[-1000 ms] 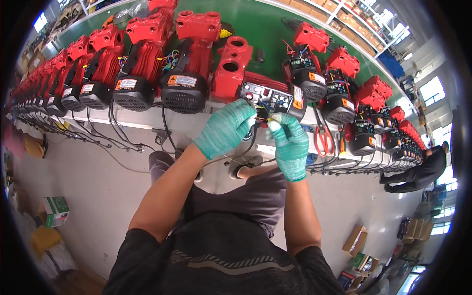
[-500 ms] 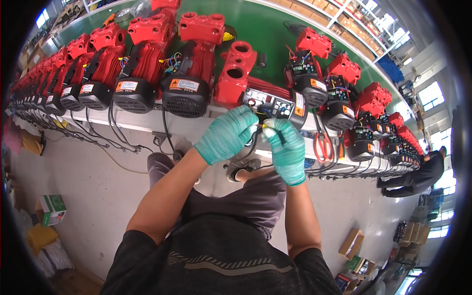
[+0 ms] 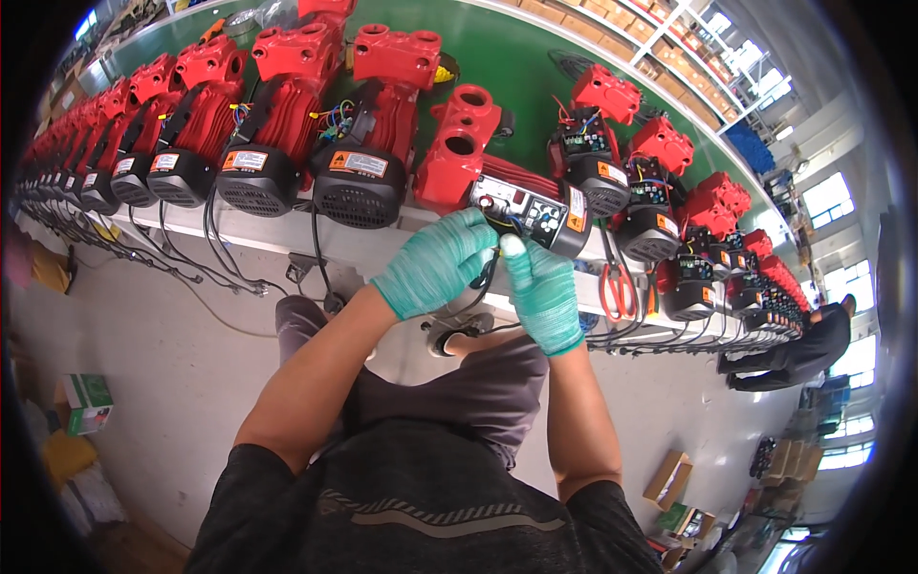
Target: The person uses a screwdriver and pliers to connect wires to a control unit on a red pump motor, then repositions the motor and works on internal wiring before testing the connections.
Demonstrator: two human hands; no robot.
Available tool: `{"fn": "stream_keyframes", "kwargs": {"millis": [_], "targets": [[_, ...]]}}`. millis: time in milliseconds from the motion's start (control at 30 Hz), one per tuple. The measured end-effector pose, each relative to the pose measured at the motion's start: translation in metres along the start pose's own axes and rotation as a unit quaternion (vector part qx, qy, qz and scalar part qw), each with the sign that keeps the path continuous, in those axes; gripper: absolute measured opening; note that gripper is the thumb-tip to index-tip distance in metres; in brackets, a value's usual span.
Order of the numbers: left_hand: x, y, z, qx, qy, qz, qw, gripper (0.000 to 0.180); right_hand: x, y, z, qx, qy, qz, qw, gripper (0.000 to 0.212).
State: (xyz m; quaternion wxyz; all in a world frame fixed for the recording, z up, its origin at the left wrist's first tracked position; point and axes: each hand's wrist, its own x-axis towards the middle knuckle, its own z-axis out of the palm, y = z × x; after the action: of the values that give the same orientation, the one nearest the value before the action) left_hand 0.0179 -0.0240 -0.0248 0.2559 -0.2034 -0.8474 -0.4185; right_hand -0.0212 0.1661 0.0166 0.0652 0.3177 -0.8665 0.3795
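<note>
A red pump [image 3: 448,165] lies in front of me on the bench edge, its black motor end toward the right. Its control box stands uncovered, so the circuit board [image 3: 522,207] shows. My left hand [image 3: 436,262], in a green knit glove, is closed at the board's near left corner, pinching thin wires. My right hand [image 3: 543,295], gloved alike, has thumb and fingertips pressed together at the wires [image 3: 504,224] just beside it. The wire ends are hidden between the fingers. A black cable [image 3: 486,279] hangs below the left hand's fingertips.
Several red pumps with black motors [image 3: 360,184] line the bench to the left. More pumps with uncovered boards [image 3: 606,172] stand at the right. Red-handled scissors [image 3: 617,290] hang at the bench edge. Cables dangle below. A person in dark clothes [image 3: 801,346] bends at the far right.
My right hand has shifted slightly left and down, its fingers now drawn more upright. The yellow bit seen between my fingertips no longer shows there. My left hand stays near the board's corner.
</note>
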Motion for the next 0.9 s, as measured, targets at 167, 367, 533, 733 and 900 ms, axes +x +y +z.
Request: {"fn": "stream_keyframes", "kwargs": {"millis": [167,367,533,733,900], "targets": [[0.001,0.002,-0.003,0.000,0.005,0.002,1.000,0.018,-0.005,-0.008,-0.007,0.106,-0.016,-0.027,0.994,0.021],[0.002,0.004,-0.005,0.013,-0.016,-0.001,1.000,0.019,0.002,0.003,-0.009,0.003,-0.009,-0.147,0.989,0.017],[0.000,0.001,0.001,-0.012,0.017,0.003,1.000,0.018,0.004,-0.003,-0.012,-0.075,-0.086,-0.013,0.993,0.025],[0.002,0.002,-0.006,-0.010,0.001,0.002,1.000,0.015,-0.006,-0.007,-0.009,0.067,0.003,-0.057,0.996,0.020],[0.004,0.002,-0.007,-0.013,-0.023,0.000,1.000,0.014,0.002,0.009,-0.011,-0.072,-0.015,-0.207,0.976,0.021]]}}
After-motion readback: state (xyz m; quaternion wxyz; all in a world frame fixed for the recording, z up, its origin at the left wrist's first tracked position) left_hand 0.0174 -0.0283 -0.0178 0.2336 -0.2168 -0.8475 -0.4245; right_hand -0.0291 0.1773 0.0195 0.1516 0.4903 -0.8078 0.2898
